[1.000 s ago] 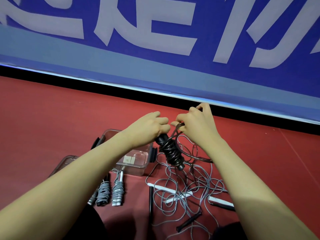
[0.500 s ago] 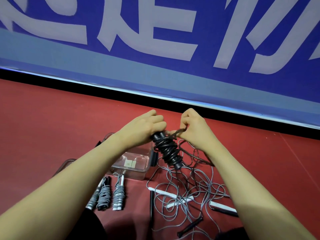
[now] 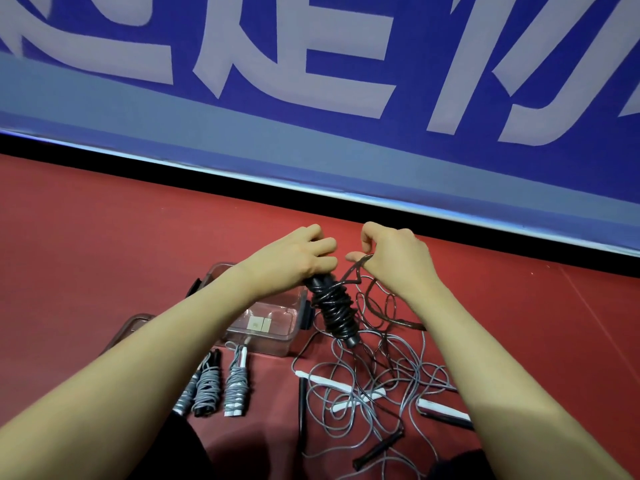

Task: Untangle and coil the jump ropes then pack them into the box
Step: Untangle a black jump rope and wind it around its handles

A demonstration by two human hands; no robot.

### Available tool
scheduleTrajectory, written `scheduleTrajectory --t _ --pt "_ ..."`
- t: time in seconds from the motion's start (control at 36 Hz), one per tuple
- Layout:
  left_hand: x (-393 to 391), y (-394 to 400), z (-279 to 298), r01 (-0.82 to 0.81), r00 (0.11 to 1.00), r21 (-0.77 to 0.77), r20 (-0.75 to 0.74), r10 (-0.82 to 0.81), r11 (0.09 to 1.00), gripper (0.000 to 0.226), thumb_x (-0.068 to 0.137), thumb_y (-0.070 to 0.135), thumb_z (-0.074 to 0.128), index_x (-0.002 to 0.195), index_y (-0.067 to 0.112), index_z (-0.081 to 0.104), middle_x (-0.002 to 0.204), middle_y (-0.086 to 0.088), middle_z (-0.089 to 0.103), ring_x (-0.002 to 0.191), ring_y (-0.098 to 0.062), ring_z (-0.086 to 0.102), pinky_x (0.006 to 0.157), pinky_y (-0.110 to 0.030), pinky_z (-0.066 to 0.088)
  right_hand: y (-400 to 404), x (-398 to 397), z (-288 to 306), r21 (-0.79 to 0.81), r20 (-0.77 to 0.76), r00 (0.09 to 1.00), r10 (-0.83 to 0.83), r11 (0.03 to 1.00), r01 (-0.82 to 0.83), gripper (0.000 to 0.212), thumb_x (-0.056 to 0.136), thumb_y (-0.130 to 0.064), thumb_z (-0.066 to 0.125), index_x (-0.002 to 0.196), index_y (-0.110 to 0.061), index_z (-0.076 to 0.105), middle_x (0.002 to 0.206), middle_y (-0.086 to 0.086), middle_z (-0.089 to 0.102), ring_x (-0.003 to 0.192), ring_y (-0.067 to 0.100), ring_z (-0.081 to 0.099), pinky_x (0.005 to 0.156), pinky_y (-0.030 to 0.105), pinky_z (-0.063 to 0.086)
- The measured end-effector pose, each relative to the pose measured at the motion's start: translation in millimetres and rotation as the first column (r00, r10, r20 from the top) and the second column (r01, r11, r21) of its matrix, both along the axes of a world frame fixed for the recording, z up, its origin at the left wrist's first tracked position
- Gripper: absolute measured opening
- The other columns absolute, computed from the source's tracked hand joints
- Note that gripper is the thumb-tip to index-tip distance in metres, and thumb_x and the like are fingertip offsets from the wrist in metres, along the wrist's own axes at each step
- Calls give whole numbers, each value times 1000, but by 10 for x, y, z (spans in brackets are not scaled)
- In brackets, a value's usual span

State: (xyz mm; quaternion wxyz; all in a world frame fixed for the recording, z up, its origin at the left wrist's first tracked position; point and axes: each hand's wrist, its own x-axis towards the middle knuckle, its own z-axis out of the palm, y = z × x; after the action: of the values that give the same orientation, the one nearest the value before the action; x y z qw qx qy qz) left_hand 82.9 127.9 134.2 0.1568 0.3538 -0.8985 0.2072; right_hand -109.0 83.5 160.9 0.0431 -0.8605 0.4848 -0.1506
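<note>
Two bare hands work above a red floor. Left hand [image 3: 294, 258] fingers wrap closed around the top of a black coiled jump rope [image 3: 334, 308]. Right hand [image 3: 394, 258] fingers pinch its loose strand. Below the fingers lie tangled grey ropes [image 3: 374, 382]; the clear box [image 3: 273, 320] sits under the left wrist.

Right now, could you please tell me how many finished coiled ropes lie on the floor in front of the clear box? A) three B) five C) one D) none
A: three wrapped grey bundles lie side by side on the red floor, just near of the clear box, while the left hand holds a black rope not yet set down.
</note>
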Motion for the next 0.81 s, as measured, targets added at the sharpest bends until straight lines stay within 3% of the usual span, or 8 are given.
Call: scheduleTrajectory --t 0.06,0.17,0.28,0.33,0.39,0.47,0.64,0.81 --pt "-22 5 -6 27 1000 -15 -13 -27 1000 16 83 14 45 70 10 53 77 -7 57 68 -24 46 56 -36 42 2 -22 3 -116 -67 996 58 991 -66 33 85 -48 61 87 -21 41 77 -4 54 82 25 56 66 32 40" --pt "-100 37 22 79 994 -41 -77 -82 996 11 87 9 45 81 15 37 80 -10 59 72 -20 34 62 -32 34 16 -38 -25 -174 -13 986 169 970 -169 30 88 -46 58 96 -20 44 90 -5 57 77 26 56 62 30 36" --pt "-169 102 62 -2 941 36 -337 14 999 15 81 13 48 80 18 34 70 -9 55 68 -19 36 56 -31 37 87 -7 -22 -128 84 976 198 974 -187 18 94 -33 51 92 -19 40 87 -2 54 71 30 53 63 36 42" --pt "-201 144 85 -111 861 128 -483 160 986 8 75 20 46 82 17 45 67 -7 55 66 -22 45 51 -32 43 103 12 2 -30 102 981 164 986 -162 15 89 -20 51 90 -20 35 86 -3 52 74 31 52 67 38 43" --pt "-228 181 113 -200 715 250 -624 316 947 30 72 26 44 93 9 57 70 -6 61 67 -32 57 55 -33 44 100 21 22 58 123 988 94 993 -102 14 87 -12 50 97 -17 41 91 1 54 80 33 53 70 38 43" --pt "-282 189 169 -228 496 399 -737 458 888 28 75 25 51 100 12 48 69 -5 63 70 -38 58 59 -36 39 86 49 -4 51 151 984 90 994 -99 20 94 -22 50 111 -12 48 103 6 60 91 35 58 73 39 47" --pt "-345 85 167 -203 249 574 -753 608 793 22 83 10 54 100 15 41 69 -2 56 64 -24 51 61 -37 42 131 182 -60 185 -15 993 121 976 -116 23 96 -31 48 108 -12 49 102 13 64 95 36 60 73 39 46" --pt "-332 -28 42 -409 308 584 -635 709 701 35 88 13 50 117 15 32 68 -3 58 64 -31 57 57 -36 41 213 306 -104 289 -169 959 228 942 -173 18 93 -31 51 97 -13 49 102 9 61 95 32 58 70 35 41"
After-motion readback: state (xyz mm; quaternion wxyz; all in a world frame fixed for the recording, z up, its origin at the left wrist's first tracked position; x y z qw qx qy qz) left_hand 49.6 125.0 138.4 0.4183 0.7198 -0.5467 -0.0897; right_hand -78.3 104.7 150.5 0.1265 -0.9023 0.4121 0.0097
